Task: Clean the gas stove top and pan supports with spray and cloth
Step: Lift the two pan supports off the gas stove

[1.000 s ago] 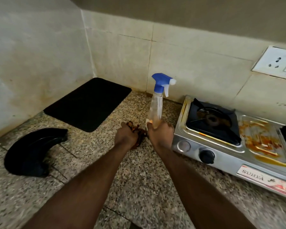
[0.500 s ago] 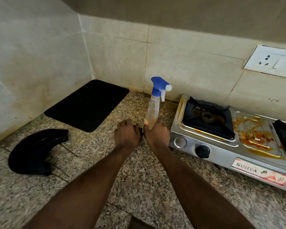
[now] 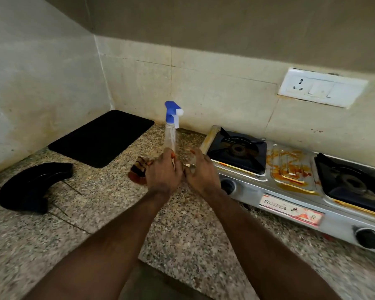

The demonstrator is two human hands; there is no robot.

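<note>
Head view, surface [image 3: 182, 239] of speckled granite, tiled wall corner behind.

Bottle [image 3: 170, 135]: clear, blue trigger head, upright, centre of frame, just left of the stove. A little orange liquid shows at its bottom.

Left hand [image 3: 164, 173]: centre of frame, fingers curled round the bottle's lower part, grasping it.

Right hand [image 3: 200, 173]: just right of the left hand, nearly touching it, fingers curled toward the bottle's base. Cannot tell whether it grasps the bottle or anything else; that zone is blurred.

Cloth [image 3: 139, 169]: brownish, crumpled, on the surface at the left edge of the left hand. Contact with the hand cannot be told.

Stove [image 3: 290, 210]: steel, two burners, right half of frame, label reads "SURYA". Orange-brown stains [image 3: 290, 167] on the middle panel between the burners. Black left support [image 3: 238, 151] and right support [image 3: 353, 184] sit on their burners. Two black knobs on the front, one [image 3: 227, 186] partly behind the right hand, the other [image 3: 368, 239] at lower right.

Black mat [image 3: 102, 137]: flat in the corner, upper left of the bottle. Black curved piece [image 3: 30, 187]: far left on the surface. White socket plate [image 3: 320, 87]: on the wall, upper right.
</note>
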